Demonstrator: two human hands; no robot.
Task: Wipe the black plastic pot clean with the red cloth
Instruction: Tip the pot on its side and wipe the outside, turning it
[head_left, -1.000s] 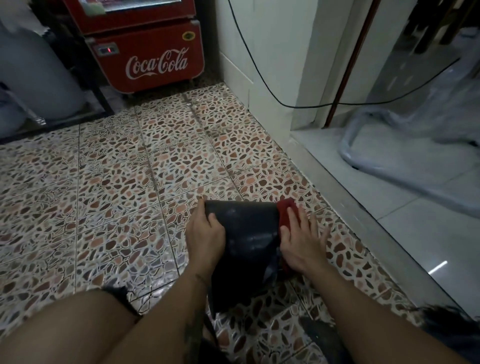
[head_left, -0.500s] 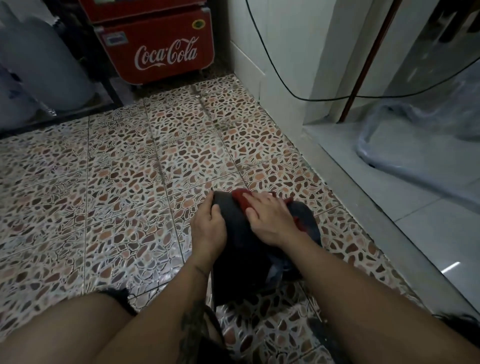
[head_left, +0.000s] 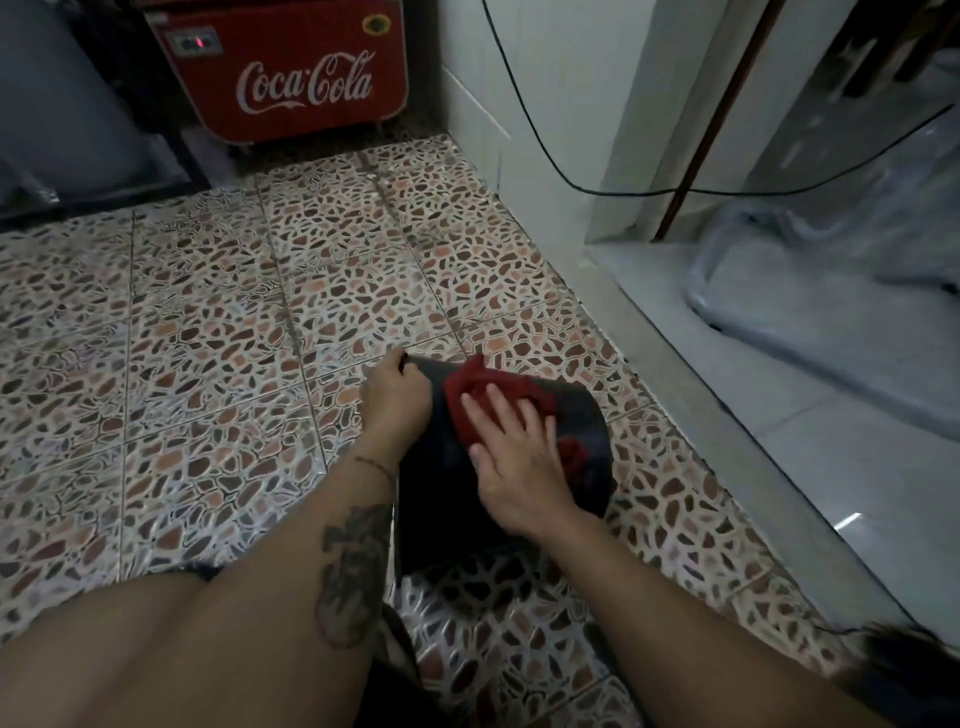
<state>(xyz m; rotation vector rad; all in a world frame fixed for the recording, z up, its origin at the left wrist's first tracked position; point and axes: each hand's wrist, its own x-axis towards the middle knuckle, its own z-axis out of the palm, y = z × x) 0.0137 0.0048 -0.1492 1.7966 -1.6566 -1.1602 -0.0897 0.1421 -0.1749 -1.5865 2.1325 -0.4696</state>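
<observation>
The black plastic pot (head_left: 519, 499) lies on the pebble-patterned floor tiles (head_left: 208, 338). The left hand (head_left: 397, 402) grips its rim; the right hand (head_left: 511, 447) presses the red cloth (head_left: 485, 389) flat, fingers spread. Behind, a red cooler (head_left: 296, 73) reads "Coca-Cola".

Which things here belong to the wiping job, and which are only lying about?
Job:
pot
cloth
left hand, gripping the pot's edge
right hand, flat on the cloth

Lying about:
cooler
cable
plastic sheet
</observation>
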